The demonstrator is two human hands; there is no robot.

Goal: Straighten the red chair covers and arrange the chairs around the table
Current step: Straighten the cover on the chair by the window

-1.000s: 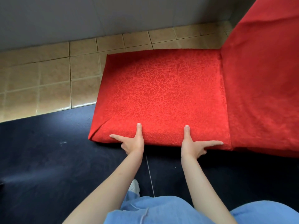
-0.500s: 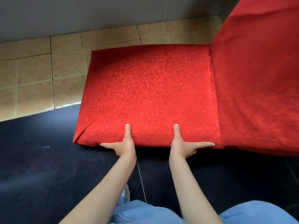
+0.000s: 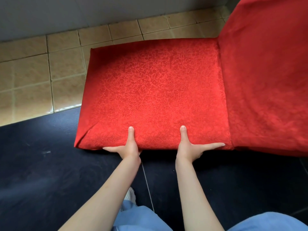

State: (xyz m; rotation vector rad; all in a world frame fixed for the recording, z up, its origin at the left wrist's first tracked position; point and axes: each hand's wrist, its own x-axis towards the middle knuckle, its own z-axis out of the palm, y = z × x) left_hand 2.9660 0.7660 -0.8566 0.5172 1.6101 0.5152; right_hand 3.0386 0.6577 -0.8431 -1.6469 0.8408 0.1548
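Gripping the near edge of the chair seat (image 3: 155,92), the left hand (image 3: 128,147) and right hand (image 3: 188,149) each lay a thumb on top of the red chair cover (image 3: 166,72) while the fingers run along or under its front edge. Crackle-patterned woven fabric lies flat across the rectangular cushion, with a diagonal fold at the seven o'clock corner. Smoother red cloth drapes the backrest (image 3: 266,80) at three o'clock. Beige glazed tiles (image 3: 33,80) lie at ten o'clock; dark glossy floor (image 3: 41,180) spreads below, with blue denim legs (image 3: 143,219) at six o'clock.
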